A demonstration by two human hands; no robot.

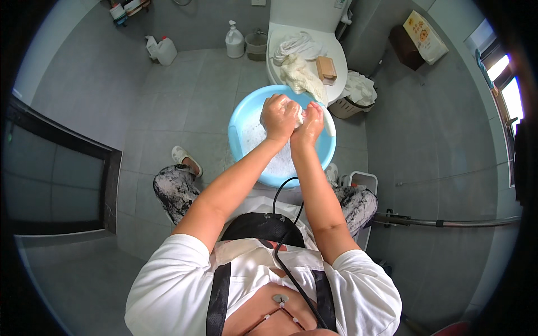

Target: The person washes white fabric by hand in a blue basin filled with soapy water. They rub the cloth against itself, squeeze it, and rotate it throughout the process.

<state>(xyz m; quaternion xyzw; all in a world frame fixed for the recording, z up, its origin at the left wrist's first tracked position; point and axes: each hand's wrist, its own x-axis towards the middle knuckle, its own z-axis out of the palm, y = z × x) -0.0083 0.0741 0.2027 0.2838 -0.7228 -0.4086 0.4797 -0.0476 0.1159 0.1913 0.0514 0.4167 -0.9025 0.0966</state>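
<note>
Both my hands are closed and pressed together above a light blue basin (236, 120) of sudsy water. A small wad of white cloth (301, 116) shows between them; most of it is covered by my fingers. My left hand (279, 116) is curled over it from the left, its skin wet and soapy. From the right, my right hand (310, 124) grips the same cloth with bent fingers. A cream cloth (300, 74) lies from the toilet lid down to the basin's far rim. Along the basin's right rim stands a pale curved piece (329, 121) whose kind I cannot make out.
On the white toilet lid (274, 46) lie a white cloth (297, 45) and a brown box (326, 70). A bin (348, 107) full of crumpled paper stands to its right. A pump bottle (235, 40), a small bucket (256, 46) and a white jug (165, 51) line the far wall.
</note>
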